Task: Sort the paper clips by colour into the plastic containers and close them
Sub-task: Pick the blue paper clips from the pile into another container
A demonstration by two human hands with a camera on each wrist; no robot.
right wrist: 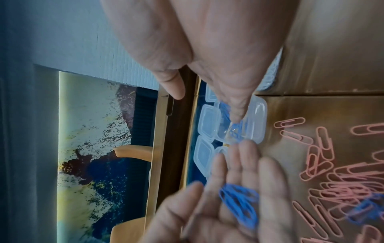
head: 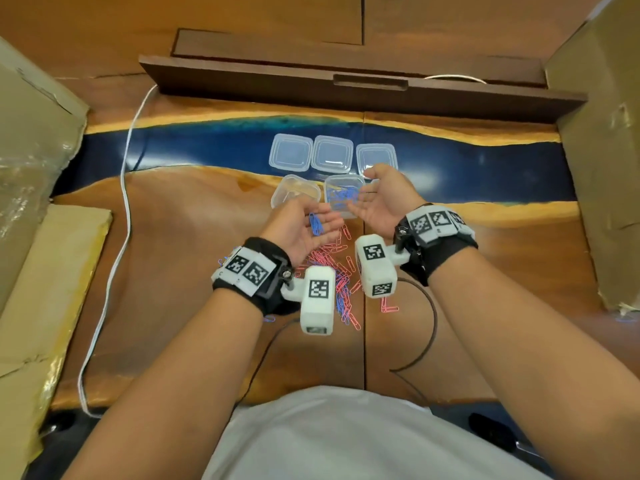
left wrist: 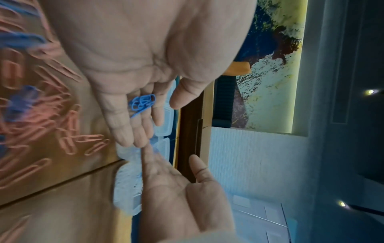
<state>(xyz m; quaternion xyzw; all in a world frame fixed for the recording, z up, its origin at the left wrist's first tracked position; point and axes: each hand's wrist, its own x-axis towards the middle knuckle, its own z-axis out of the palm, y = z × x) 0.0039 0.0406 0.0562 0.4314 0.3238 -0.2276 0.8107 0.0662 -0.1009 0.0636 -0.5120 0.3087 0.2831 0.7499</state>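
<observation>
My left hand (head: 304, 225) is palm up above the table, fingers nearly straight, with a few blue paper clips (head: 316, 225) lying loose on them (left wrist: 143, 102). My right hand (head: 375, 199) is open beside it, palm turned toward the left hand, empty, over a clear container (head: 341, 197) that holds blue clips (right wrist: 255, 120). To its left stands an empty container (head: 294, 192). Three clear lids (head: 331, 154) lie in a row behind. A mixed pile of pink and blue clips (head: 332, 268) lies below my hands (right wrist: 343, 180).
Cardboard boxes stand at the left (head: 34, 133) and the right (head: 602, 133). A dark wooden board (head: 346, 84) runs across the back. A white cable (head: 124, 202) trails down the left of the table, and a stray pink clip (head: 389, 308) lies near the right wrist camera.
</observation>
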